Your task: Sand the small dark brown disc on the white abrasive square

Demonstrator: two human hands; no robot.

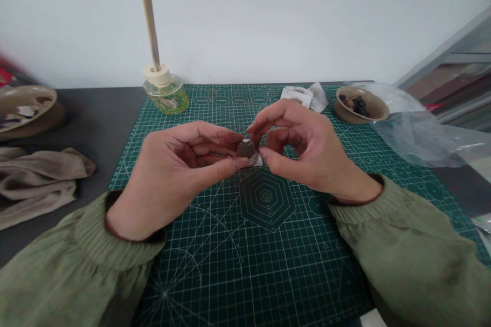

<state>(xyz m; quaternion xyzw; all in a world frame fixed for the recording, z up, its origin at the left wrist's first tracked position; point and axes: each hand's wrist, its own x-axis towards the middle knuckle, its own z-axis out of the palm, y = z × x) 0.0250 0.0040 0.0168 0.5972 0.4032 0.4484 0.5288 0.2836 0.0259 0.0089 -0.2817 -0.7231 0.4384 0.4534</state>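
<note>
A small, dark grey-brown rounded piece (246, 148) is held up above the cutting mat, in the middle of the view. My left hand (187, 163) pinches it between the thumb below and the fingertips behind. From the other side, the closed fingertips of my right hand (299, 140) meet at the piece's right edge; the index finger is raised slightly above it. Fingers hide part of the piece, so its full shape and material cannot be made out. Just beneath, a whitish scrap (256, 160) shows, partly covered by the hands.
The green cutting mat (230, 265) lies on a dark table. A reed diffuser (166, 92) stands back left. Bowls of small pieces sit at the left (49, 112) and back right (362, 112), near crumpled white paper (305, 96), clear plastic (422, 133) and a brown cloth (42, 179).
</note>
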